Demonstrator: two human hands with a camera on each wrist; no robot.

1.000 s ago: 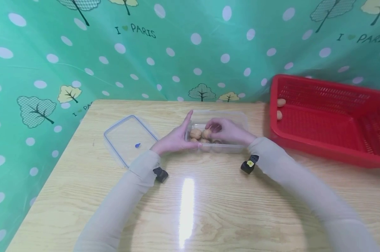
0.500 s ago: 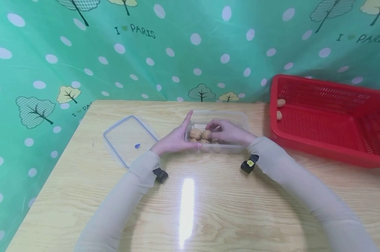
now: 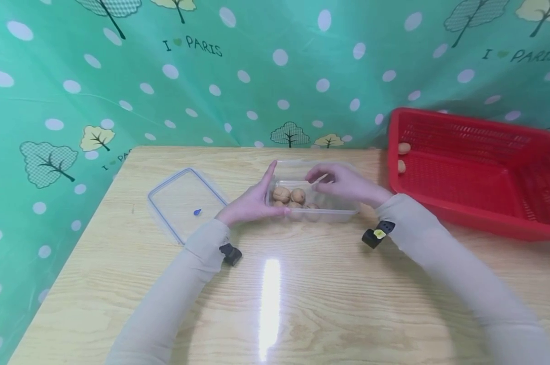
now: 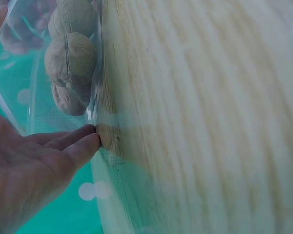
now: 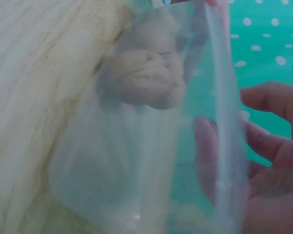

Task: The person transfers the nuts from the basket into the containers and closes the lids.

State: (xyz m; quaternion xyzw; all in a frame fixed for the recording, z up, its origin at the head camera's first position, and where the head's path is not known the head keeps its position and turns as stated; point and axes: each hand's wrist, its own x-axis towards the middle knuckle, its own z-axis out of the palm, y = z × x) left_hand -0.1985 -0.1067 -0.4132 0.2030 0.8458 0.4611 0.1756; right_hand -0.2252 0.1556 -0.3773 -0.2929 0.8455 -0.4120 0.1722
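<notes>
A clear, rectangular plastic container [image 3: 318, 195] sits near the middle of the pale wooden table [image 3: 302, 304], a little toward its far edge, and it holds several brown walnuts in their shells [image 3: 293, 196], clustered at the container's left end. The left hand [image 3: 253, 202] lies flat against the container's left end wall, fingers straight and together, the fingertips reaching up past the rim; the left wrist view shows the fingertips [image 4: 85, 141] pressed to the transparent wall with the walnuts [image 4: 71, 61] just behind it. The right hand [image 3: 345, 183] hovers over the right half of the container, fingers loosely bent and slightly spread, gripping nothing that can be seen; in the right wrist view the fingers [image 5: 273, 117] lie beyond the clear wall [image 5: 151, 161], with one walnut [image 5: 146, 80] showing through the plastic. To the left of the container, just beside the left forearm, a flat transparent lid with a blue rim [image 3: 185, 203] lies on the table. At the right, well apart from the hands, stands a red plastic mesh basket [image 3: 475, 172], with two more walnuts [image 3: 402, 157] visible through its left wall. A green cloth patterned with white dots and trees [image 3: 165, 76] hangs behind the table
</notes>
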